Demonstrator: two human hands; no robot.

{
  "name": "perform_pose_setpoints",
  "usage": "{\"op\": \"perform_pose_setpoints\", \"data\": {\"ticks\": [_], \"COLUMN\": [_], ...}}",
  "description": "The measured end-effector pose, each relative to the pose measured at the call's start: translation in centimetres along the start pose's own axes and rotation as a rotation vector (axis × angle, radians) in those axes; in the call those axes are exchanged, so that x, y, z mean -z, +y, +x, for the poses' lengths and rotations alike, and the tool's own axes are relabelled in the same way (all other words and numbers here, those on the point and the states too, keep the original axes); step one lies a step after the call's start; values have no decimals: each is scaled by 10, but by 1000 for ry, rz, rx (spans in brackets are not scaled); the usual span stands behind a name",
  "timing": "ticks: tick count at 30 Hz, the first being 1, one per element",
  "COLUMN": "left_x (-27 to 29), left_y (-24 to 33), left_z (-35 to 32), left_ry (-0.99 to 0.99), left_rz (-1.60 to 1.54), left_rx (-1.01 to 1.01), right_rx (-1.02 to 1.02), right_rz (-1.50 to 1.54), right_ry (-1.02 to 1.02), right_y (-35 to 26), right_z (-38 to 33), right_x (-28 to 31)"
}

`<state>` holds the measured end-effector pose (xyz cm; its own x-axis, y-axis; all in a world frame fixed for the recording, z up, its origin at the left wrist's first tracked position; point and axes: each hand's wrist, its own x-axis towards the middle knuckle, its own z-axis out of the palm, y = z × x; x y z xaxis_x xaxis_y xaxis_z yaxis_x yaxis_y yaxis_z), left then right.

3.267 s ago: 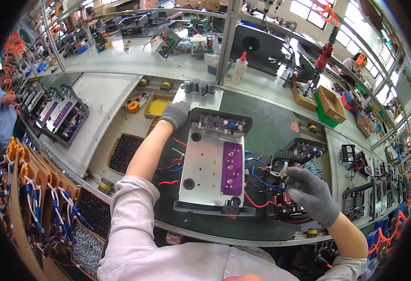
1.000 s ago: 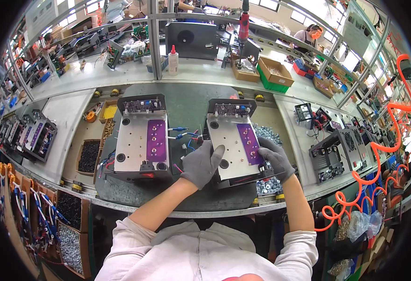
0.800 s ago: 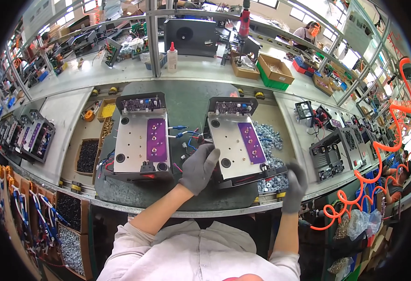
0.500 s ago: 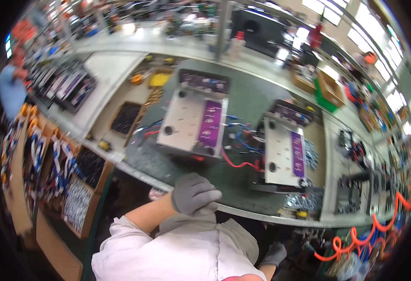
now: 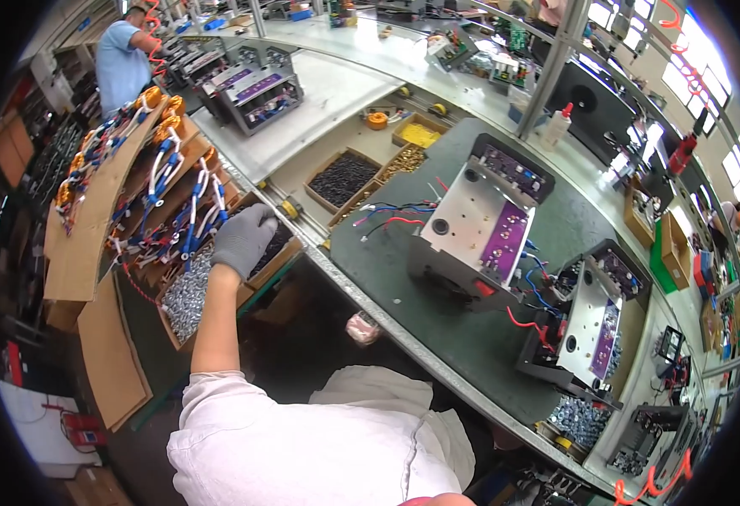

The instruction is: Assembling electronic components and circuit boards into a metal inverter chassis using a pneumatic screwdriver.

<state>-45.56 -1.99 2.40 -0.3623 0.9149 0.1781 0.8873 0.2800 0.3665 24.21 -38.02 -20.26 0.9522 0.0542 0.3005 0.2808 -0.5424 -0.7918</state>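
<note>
My left hand [image 5: 245, 240], in a grey glove, reaches out to the left over a cardboard box of small black parts [image 5: 281, 244]. Its fingers are curled together and point down; whatever they hold is hidden beneath the glove. Right beside it lie silver screws [image 5: 188, 299] in a box, and cable bundles with orange rings and blue-and-white leads [image 5: 167, 173]. My right hand is out of sight. On the green mat stand two dark metal housings, the nearer-left housing [image 5: 462, 244] and the right housing [image 5: 585, 329], each with a purple circuit board and loose red and blue wires.
The workbench's metal edge [image 5: 370, 312] runs diagonally between me and the mat. Trays of black screws [image 5: 344, 177] and yellow parts [image 5: 418, 133] sit beyond it. Another person [image 5: 125, 59] in blue stands far left near more housings [image 5: 252, 88]. A red-capped bottle [image 5: 558, 122] stands behind.
My view has swung left. My left hand has moved from in front of my body to the boxes at the left. My right hand, earlier low at the right, has left the view.
</note>
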Motion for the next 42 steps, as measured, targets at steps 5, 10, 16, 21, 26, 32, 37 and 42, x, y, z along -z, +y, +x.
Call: {"op": "perform_pose_setpoints", "data": {"ticks": [5, 10, 16, 21, 26, 32, 37, 42], "left_x": [-2, -29, -31, 7, -10, -62, -85, -91], "left_y": [-13, -40, -82, -81, -57, 49, 150, 243], "left_z": [-11, 12, 11, -7, -17, -54, -100, -122], "left_ry": [-251, -172, 108, 221, -348, -1201, -1497, -1793], "left_rz": [454, 439, -404, -1189, -2308, -2446, -1888, -1752], "left_rx": [79, 130, 129, 401, 283, 451, 489, 421], "right_rx": [210, 423, 657, 496, 560, 323, 363, 592], "right_rz": [219, 447, 731, 805, 944, 1051, 1550, 1815], "right_ry": [142, 111, 34, -176, -361, -649, -787, -922], "right_y": [-120, -210, -308, -243, -282, -310, -376, -433], "right_z": [-29, -42, -72, -50, -72, -77, -77, -82], "right_x": [4, -19, -53, -95, -98, -69, -28, -12]}}
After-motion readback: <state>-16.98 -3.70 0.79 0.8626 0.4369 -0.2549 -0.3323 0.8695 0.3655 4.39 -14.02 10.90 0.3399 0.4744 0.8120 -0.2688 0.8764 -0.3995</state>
